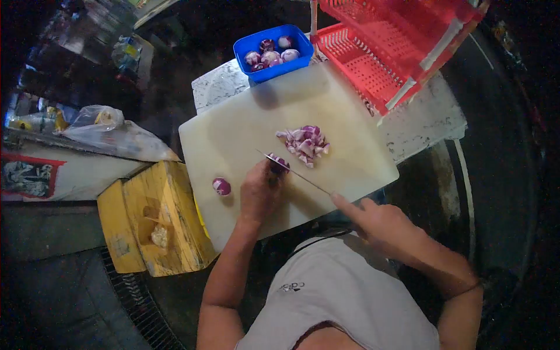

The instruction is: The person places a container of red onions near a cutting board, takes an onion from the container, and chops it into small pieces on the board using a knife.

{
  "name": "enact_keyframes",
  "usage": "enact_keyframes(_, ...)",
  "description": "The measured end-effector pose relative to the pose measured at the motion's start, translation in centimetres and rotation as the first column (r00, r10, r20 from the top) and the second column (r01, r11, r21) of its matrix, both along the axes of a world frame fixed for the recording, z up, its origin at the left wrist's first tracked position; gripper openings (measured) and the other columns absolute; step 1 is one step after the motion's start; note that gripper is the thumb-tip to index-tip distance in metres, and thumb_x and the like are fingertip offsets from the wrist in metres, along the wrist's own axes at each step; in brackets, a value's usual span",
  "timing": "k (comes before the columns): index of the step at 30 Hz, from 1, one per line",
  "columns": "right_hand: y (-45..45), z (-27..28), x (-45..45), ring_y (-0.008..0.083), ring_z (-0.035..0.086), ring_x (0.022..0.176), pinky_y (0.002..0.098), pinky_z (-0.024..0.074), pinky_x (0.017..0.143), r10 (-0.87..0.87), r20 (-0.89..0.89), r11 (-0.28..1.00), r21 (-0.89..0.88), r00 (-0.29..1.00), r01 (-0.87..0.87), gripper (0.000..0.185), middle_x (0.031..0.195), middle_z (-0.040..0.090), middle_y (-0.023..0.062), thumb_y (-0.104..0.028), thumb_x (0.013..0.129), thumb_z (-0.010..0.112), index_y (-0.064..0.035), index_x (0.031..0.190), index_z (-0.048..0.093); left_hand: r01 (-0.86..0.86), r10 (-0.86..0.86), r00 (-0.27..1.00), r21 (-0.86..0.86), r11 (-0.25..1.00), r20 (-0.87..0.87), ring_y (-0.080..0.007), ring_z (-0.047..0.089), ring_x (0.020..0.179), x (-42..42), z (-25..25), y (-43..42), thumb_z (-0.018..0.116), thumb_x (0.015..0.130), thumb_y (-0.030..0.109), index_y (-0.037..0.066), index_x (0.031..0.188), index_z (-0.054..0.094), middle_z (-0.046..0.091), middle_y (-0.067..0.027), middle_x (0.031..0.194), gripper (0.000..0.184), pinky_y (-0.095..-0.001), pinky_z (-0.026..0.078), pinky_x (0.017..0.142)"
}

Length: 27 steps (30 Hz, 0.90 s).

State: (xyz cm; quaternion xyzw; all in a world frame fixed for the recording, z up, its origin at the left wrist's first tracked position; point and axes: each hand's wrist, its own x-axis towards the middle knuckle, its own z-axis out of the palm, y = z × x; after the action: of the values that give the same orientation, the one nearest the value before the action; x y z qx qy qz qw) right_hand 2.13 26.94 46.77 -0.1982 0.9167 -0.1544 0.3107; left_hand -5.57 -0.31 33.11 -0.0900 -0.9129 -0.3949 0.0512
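Observation:
My left hand (259,189) is closed around a purple onion (279,165) on the white cutting board (350,163). In my right hand (382,224) is a knife (306,179), its blade lying across the top of that onion. The knife's handle is hidden inside my fingers. Just beyond the blade sits a pile of chopped purple onion (305,143). Left of my left hand, another piece of purple onion (221,186) rests on the board by itself.
A blue tub (249,73) with several purple onions stands at the board's far edge. Red plastic baskets (373,67) rise at the back right. To the left are a yellow wooden box (175,216) and a plastic bag (116,131) on a ledge.

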Motion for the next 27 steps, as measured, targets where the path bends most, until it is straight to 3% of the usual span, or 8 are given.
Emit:
enact_keyframes(11, -0.5, 0.7, -0.5, 0.0446, 0.067, 0.084, 0.0528, 0.0555, 0.074, -0.071, 0.105, 0.992, -0.1, 0.992, 0.081, 0.077, 0.097, 0.063, 0.0237, -0.02, 0.091, 0.068, -0.0187, 0.159, 0.033, 0.041, -0.041, 0.999, 0.023, 0.999, 0.0, -0.0338, 0.069, 0.081, -0.1, 0.8, -0.2, 0.076, 0.088, 0.014, 0.007, 0.109, 0.068, 0.07, -0.0162, 0.093, 0.024, -0.0435, 0.053, 0.071)
enact_keyframes(15, -1.7, -3.9, -1.9, 0.0448, 0.066, 0.084, 0.0532, 0.0538, 0.076, -0.067, 0.069, 0.99, -0.118, 0.995, 0.075, 0.076, 0.094, 0.063, 0.0233, -0.015, 0.091, 0.066, -0.0193, 0.159, 0.033, 0.061, -0.059, 0.997, 0.033, 0.998, -0.059, -0.0339, 0.068, 0.081, 0.2, 1.6, -0.2, 0.074, 0.086, 0.01, 0.007, 0.106, 0.066, 0.071, -0.0132, 0.093, 0.021, -0.0438, 0.054, 0.074)
enact_keyframes(17, -2.0, -7.0, -2.9, 0.0448, 0.065, 0.084, 0.0541, 0.0522, 0.077, -0.099, -0.016, 0.937, -0.338, 0.995, 0.088, 0.076, 0.092, 0.063, 0.0234, -0.01, 0.09, 0.063, -0.02, 0.159, 0.033, 0.049, -0.048, 0.996, 0.003, 0.999, -0.069, -0.0339, 0.068, 0.082, -0.2, 1.9, 0.1, 0.074, 0.087, 0.01, 0.006, 0.106, 0.066, 0.071, -0.0126, 0.093, 0.022, -0.0441, 0.054, 0.075)
enact_keyframes(18, -2.0, -7.1, -3.0, 0.0448, 0.065, 0.084, 0.0541, 0.0522, 0.077, -0.097, -0.029, 0.936, -0.342, 0.995, 0.081, 0.076, 0.092, 0.063, 0.0234, -0.01, 0.09, 0.063, -0.02, 0.159, 0.033, 0.055, -0.054, 0.998, 0.037, 0.998, -0.03, -0.0337, 0.068, 0.083, -0.1, 1.8, 0.0, 0.074, 0.086, 0.009, 0.006, 0.106, 0.065, 0.072, -0.0121, 0.093, 0.023, -0.0444, 0.054, 0.076)
enact_keyframes(21, -1.7, -6.5, -3.3, 0.0404, 0.066, 0.084, 0.0491, 0.0523, 0.079, -0.103, -0.021, 0.937, -0.337, 0.995, 0.09, 0.081, 0.099, 0.064, 0.0211, -0.004, 0.088, 0.061, -0.0191, 0.161, 0.029, 0.045, -0.044, 0.999, 0.078, 0.996, -0.002, -0.0332, 0.068, 0.083, 0.1, 1.0, -0.2, 0.075, 0.084, 0.007, 0.007, 0.105, 0.064, 0.072, -0.0105, 0.092, 0.023, -0.045, 0.053, 0.076)
enact_keyframes(23, -1.6, -4.9, -2.6, 0.0441, 0.065, 0.08, 0.0528, 0.0526, 0.074, -0.075, -0.078, 0.969, -0.24, 0.994, 0.054, 0.081, 0.09, 0.062, 0.0229, -0.007, 0.088, 0.062, -0.0218, 0.161, 0.029, 0.022, -0.023, 1.0, 0.092, 0.995, 0.004, -0.0328, 0.068, 0.082, 0.6, 0.7, -0.4, 0.075, 0.084, 0.006, 0.007, 0.104, 0.064, 0.073, -0.0094, 0.091, 0.023, -0.0453, 0.053, 0.075)
enact_keyframes(25, -1.7, -3.5, -1.8, 0.0441, 0.066, 0.079, 0.0526, 0.0533, 0.073, -0.05, -0.09, 0.983, -0.18, 0.995, 0.033, 0.083, 0.089, 0.062, 0.0225, -0.007, 0.087, 0.063, -0.0222, 0.161, 0.028, 0.024, -0.031, 0.99, -0.055, 0.998, -0.135, -0.0324, 0.068, 0.08, 0.9, 1.2, -0.3, 0.074, 0.083, 0.005, 0.008, 0.101, 0.064, 0.073, -0.0085, 0.088, 0.021, -0.045, 0.053, 0.075)
enact_keyframes(27, -1.7, -2.4, -1.3, 0.0441, 0.066, 0.077, 0.0523, 0.054, 0.072, -0.035, -0.11, 0.993, -0.113, 0.993, 0.022, 0.084, 0.089, 0.062, 0.022, -0.007, 0.087, 0.063, -0.0225, 0.161, 0.028, 0.027, -0.029, 0.993, -0.02, 0.999, -0.11, -0.033, 0.067, 0.08, 0.9, 1.7, -0.1, 0.074, 0.083, 0.005, 0.008, 0.101, 0.065, 0.073, -0.0096, 0.088, 0.021, -0.0453, 0.053, 0.075)
